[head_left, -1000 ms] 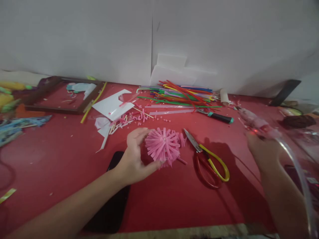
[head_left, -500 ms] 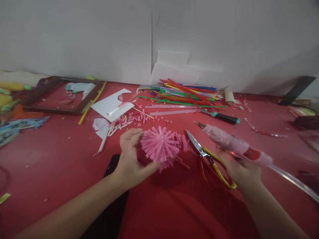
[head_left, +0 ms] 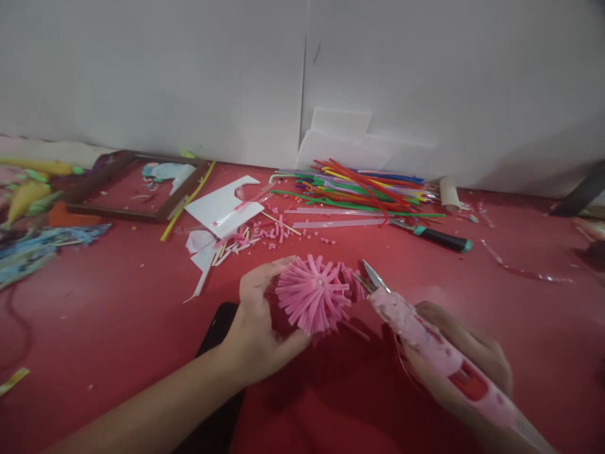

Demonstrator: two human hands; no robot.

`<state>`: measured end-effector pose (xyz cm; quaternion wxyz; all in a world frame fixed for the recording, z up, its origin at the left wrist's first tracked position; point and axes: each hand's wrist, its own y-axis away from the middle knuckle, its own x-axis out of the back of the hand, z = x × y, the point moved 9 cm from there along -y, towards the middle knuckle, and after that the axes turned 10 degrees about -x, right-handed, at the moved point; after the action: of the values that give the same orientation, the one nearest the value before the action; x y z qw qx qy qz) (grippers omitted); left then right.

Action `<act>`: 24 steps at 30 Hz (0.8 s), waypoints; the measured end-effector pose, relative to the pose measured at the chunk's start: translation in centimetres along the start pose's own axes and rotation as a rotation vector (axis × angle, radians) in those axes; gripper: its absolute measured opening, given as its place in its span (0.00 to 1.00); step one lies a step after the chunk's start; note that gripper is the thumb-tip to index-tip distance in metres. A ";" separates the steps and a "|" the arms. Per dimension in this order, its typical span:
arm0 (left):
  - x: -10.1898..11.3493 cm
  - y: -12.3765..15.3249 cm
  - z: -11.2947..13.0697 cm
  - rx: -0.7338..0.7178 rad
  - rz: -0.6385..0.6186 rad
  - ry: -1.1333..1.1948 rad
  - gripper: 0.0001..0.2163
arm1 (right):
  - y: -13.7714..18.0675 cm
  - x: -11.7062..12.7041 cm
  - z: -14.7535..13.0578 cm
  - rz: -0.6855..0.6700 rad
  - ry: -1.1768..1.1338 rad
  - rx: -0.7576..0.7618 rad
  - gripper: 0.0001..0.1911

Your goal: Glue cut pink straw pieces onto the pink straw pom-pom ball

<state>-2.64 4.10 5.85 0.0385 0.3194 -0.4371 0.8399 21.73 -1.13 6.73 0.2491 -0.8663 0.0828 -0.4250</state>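
Observation:
My left hand (head_left: 265, 321) is closed around the side of a round pink pom-pom (head_left: 312, 293) made of many short strips fanning out from a centre. My right hand (head_left: 454, 353) grips a pink-wrapped hot glue gun (head_left: 416, 331), with a clear glue stick running out of its back end. The nozzle points left and sits close to the pom-pom's right side; whether it touches I cannot tell. Loose pink strips (head_left: 353, 284) lie between the two. Behind the glue gun, scissors (head_left: 375, 275) rest on the table, their handles mostly hidden by it.
Coloured pipe cleaners (head_left: 363, 189) are piled at the back beside a cardboard tube (head_left: 449, 194). A black-handled cutter (head_left: 442, 239) lies in front of them. White card (head_left: 224, 211) and pink scraps lie mid-left, near a brown frame (head_left: 118, 214). A black phone-like object (head_left: 217, 328) is under my left arm.
My right hand has brought the glue gun left and down, toward the pom-pom, so that it covers the scissor handles. The left hand keeps hold of the pom-pom. The whole view has shifted slightly.

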 end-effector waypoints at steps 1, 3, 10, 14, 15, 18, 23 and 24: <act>0.0 0.0 0.0 0.009 -0.007 0.008 0.30 | -0.2 -0.2 -0.7 -0.023 -0.017 0.022 0.09; -0.1 0.0 -0.2 0.027 -0.016 0.014 0.28 | -0.5 -0.5 -1.9 -0.054 -0.064 0.060 0.08; 0.0 0.0 -0.9 0.136 0.095 0.180 0.31 | -0.5 -0.5 -4.2 -0.025 -0.073 0.170 0.07; -0.3 0.2 -1.1 0.138 0.094 0.194 0.31 | -0.6 -0.9 -4.7 -0.073 -0.028 0.186 0.08; -0.3 0.2 -1.1 0.131 0.096 0.198 0.32 | -0.6 -1.1 -4.8 -0.085 -0.023 0.181 0.09; -0.2 0.2 -0.9 0.095 0.117 0.224 0.32 | -0.8 -1.1 -4.9 -0.063 -0.002 0.176 0.08; -0.1 0.1 -0.4 0.048 0.097 0.171 0.33 | -0.6 -1.2 -4.9 -0.052 0.007 0.172 0.07; -0.1 0.1 -0.4 0.049 0.096 0.176 0.33 | -0.6 -1.2 -4.9 -0.049 0.007 0.169 0.06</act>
<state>-2.82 4.39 5.58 0.0286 0.2241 -0.4263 0.8759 17.16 -1.93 8.69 0.3106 -0.8424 0.0266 -0.4396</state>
